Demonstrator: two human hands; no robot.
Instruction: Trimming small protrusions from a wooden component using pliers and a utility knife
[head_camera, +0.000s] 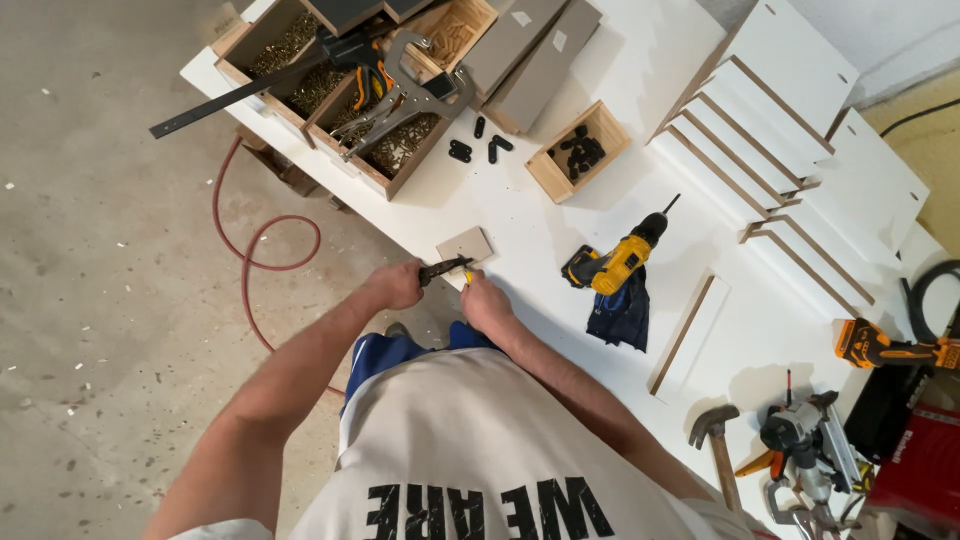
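Left hand (395, 285) gripping dark tool (445, 268), right hand (487, 303) closed beside it — wooden box (556, 173) holding black fittings (581, 152)

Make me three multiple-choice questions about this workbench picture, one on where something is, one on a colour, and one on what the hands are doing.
1. Where does the yellow drill lie?
A. on the floor
B. on the white table, right of the hands
C. inside a wooden box

2. What colour is the hose on the floor?
A. red
B. green
C. white

3. How is the left hand?
A. open and flat
B. closed on a dark tool
C. out of view

Answers: 1 B, it rests on the tabletop beside a dark cloth. 2 A, a red loop curls by the table edge. 3 B, its grip wraps the tool while the right hand meets it at the table edge.
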